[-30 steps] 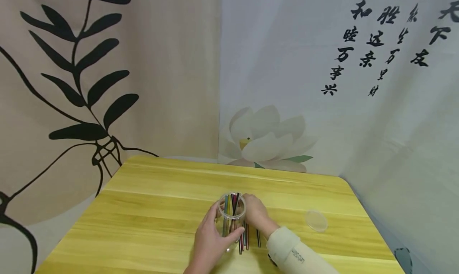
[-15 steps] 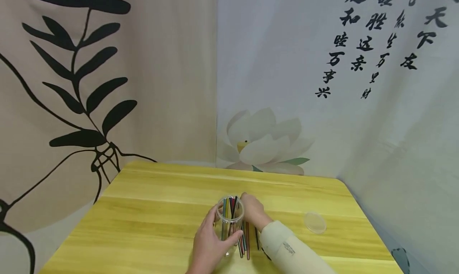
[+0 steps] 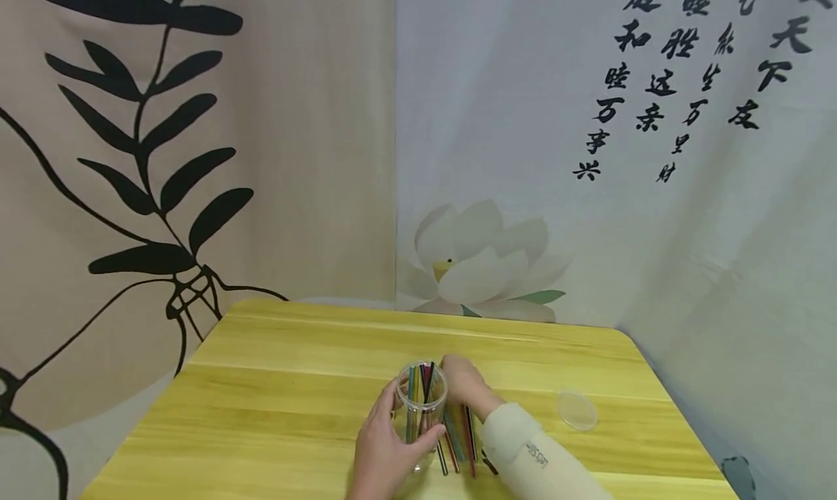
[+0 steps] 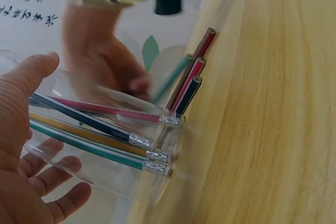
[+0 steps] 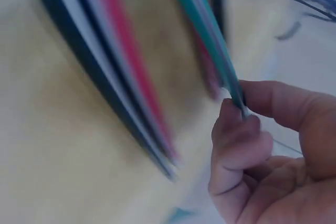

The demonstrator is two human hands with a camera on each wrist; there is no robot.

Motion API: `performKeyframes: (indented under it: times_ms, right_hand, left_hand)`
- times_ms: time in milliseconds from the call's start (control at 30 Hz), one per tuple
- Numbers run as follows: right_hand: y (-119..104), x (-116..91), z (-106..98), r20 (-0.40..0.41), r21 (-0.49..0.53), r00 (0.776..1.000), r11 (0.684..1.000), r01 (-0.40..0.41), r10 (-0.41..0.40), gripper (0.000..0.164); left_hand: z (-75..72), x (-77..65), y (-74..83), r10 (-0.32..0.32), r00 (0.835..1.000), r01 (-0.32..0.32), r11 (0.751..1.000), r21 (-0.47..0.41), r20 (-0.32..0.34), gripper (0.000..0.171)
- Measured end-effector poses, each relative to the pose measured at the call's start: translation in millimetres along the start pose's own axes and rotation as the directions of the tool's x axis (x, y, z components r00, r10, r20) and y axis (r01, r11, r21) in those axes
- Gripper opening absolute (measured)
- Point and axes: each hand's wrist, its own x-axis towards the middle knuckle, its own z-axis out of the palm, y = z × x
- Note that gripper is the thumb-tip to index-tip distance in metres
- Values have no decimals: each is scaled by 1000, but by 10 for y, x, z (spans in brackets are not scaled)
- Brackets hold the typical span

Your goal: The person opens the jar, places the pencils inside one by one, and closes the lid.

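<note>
My left hand (image 3: 386, 449) holds a clear round jar (image 3: 421, 407), its fingers and thumb curved around the wall. Several pencils stand in the jar; the left wrist view shows teal, yellow, dark and pink pencils (image 4: 105, 139) with their metal eraser ends toward the jar's bottom. Just right of the jar is my right hand (image 3: 463, 384). In the right wrist view its thumb and fingers pinch the end of a teal pencil (image 5: 207, 24). Loose dark and pink pencils (image 5: 131, 61) lie on the table close by, partly blurred.
A round clear lid (image 3: 577, 410) lies on the wooden table (image 3: 275, 398) to the right. A cloth backdrop (image 3: 314, 158) with printed plants and writing hangs behind the table's far edge.
The loose pencils beside the jar have shifted and spread apart, and a teal one now slants among them. The left hand and jar stay nearly in place; the head view tilts slightly.
</note>
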Motion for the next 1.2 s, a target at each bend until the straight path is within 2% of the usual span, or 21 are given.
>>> performKeyframes:
  times_ms: [67, 133, 200, 267, 367, 433, 500, 567, 600, 633, 700, 767, 833, 900, 967, 1000, 1200]
  right_hand:
    - [-121, -190, -259, -34, 38, 998, 998, 46, -45, 37]
    - [-237, -353, -554, -120, 114, 989, 989, 97, -83, 55]
    - [-304, -473, -819, -246, 152, 959, 971, 183, -142, 66]
    - [-368, -617, -1073, -400, 147, 890, 943, 297, -218, 72]
    - [-467, -876, -1376, -592, 107, 741, 881, 461, -316, 78]
    - [-539, -1068, -1517, -673, 117, 649, 814, 568, -356, 78]
    - [-619, -1248, -1599, -722, 180, 588, 721, 669, -365, 77]
    - [-666, -1368, -1606, -742, 243, 556, 623, 743, -374, 77]
    - [-673, -1398, -1577, -743, 270, 551, 584, 766, -379, 76]
    - [-672, -1414, -1534, -738, 293, 555, 557, 777, -385, 73]
    - [-640, -1398, -1412, -715, 327, 579, 543, 773, -393, 68]
    - [-598, -1341, -1274, -680, 363, 623, 561, 744, -386, 53]
    - [-564, -1304, -1165, -650, 393, 669, 594, 702, -360, 37]
    - [-541, -1280, -1092, -635, 413, 696, 614, 673, -336, 23]
    - [-534, -1264, -1055, -639, 392, 694, 635, 665, -331, 14]
    - [-536, -1261, -1048, -646, 386, 687, 634, 670, -333, 13]
    - [-519, -1312, -1114, -700, 318, 615, 612, 724, -364, 11]
  left_hand:
    - [14, -7, -10, 14, 1000, -14, 1000, 0, -3, 99]
    - [20, -6, -20, 16, 1000, -17, 1000, -1, -8, 99]
    - [20, 3, -32, 11, 1000, -11, 1000, 2, -12, 100]
    - [6, 10, -29, 2, 1000, -2, 1000, 8, -15, 101]
    - [-7, 19, -32, -5, 1000, 5, 1000, 14, -11, 102]
    - [-13, 19, -34, -9, 1000, 9, 1000, 14, -9, 102]
    - [-12, 18, -38, -11, 1000, 11, 1000, 9, -11, 102]
    - [-17, 14, -37, -11, 1000, 11, 1000, 7, -10, 103]
    - [-16, 12, -34, -12, 1000, 12, 1000, 6, -9, 103]
    - [-11, 11, -33, -15, 1000, 15, 1000, 4, -8, 103]
    - [-1, 6, -25, -25, 1000, 25, 1000, 3, -1, 103]
    - [4, 2, -31, -34, 999, 34, 999, 7, 2, 101]
    - [12, -2, -40, -39, 999, 39, 999, 4, 4, 100]
    - [16, -1, -50, -36, 999, 36, 999, -2, 5, 99]
    - [14, 5, -57, -28, 1000, 28, 1000, -8, 2, 101]
    - [10, 7, -62, -23, 1000, 23, 1000, -6, 1, 101]
    - [-6, 20, -72, -1, 1000, 1, 1000, -1, -10, 104]
